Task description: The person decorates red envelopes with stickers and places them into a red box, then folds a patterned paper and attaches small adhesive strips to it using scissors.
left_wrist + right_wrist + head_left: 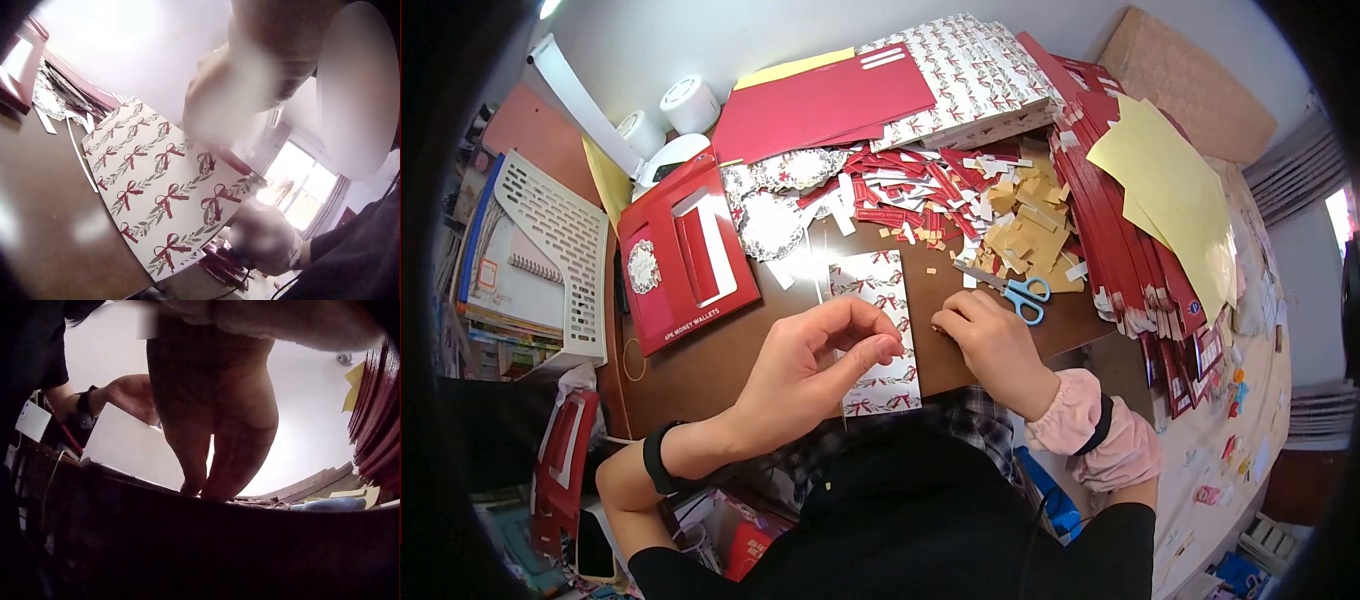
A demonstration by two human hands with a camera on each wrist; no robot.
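Note:
A white money-wallet card printed with red bows and green sprigs lies at the desk's front edge. Its patterned side fills the middle of the left wrist view; its plain side slants upward in the right wrist view. My left hand is over the card, thumb and fingers curled, tips close together near its right edge. I cannot tell whether they pinch anything. Right of the card, my right hand has curled fingers pointing down, fingertips right at the desk, where a small dark-gold bit shows beneath them.
Blue-handled scissors lie beyond my right hand. Behind them spread tan paper scraps and red and white strips. A red box is on the left, a stack of red packs on the right, patterned sheets at the back.

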